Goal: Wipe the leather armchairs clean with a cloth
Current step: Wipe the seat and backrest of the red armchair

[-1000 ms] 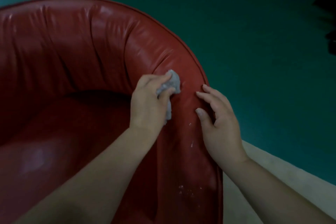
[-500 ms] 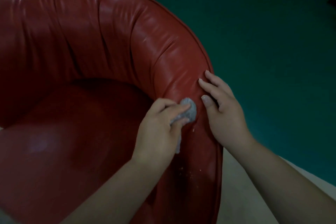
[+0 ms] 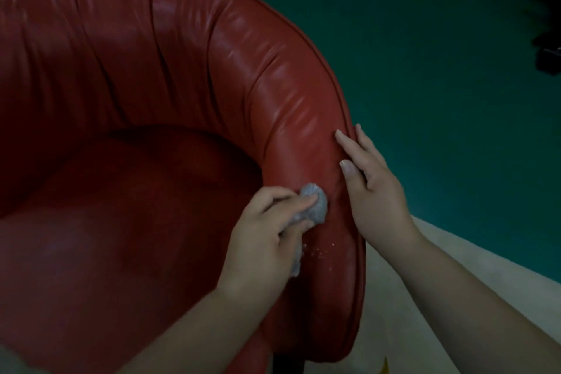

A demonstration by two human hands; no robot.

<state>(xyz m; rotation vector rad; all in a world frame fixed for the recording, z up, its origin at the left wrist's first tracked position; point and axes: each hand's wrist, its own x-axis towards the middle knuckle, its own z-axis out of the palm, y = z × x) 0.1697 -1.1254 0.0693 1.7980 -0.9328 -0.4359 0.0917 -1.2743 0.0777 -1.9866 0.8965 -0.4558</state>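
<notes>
Two hands work at the armchair rim. Left hand curls round a wadded grey cloth, pressing it onto the padded rim. Right hand lies flat, fingers straight, on the rim's outer edge, just beside the cloth.

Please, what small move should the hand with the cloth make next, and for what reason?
Probably slide the grey cloth a little down the arm of the red armchair. The left hand grips it bunched against the leather, pale specks lie just below it, unwiped, and the right hand rests flat on the rim, steadying.
</notes>
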